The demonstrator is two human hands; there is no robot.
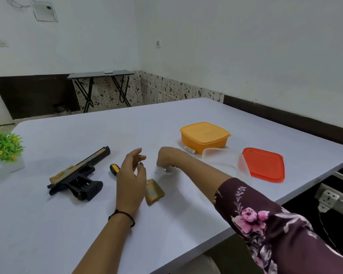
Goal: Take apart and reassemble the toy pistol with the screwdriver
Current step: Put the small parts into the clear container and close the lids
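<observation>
White table (87,224). Toy pistol (77,175) flat on it, grip open. Well right of pistol: orange box (204,138), clear tub (222,159), red lid (263,165). Just right of pistol, left hand (130,180), fingers loose, empty. Farther right, right hand (168,157), fingertips down on something pale, blurred; grip unclear. Tan cover (153,191) right of pistol, by left hand. Yellow-black screwdriver (114,169) just right of pistol.
</observation>
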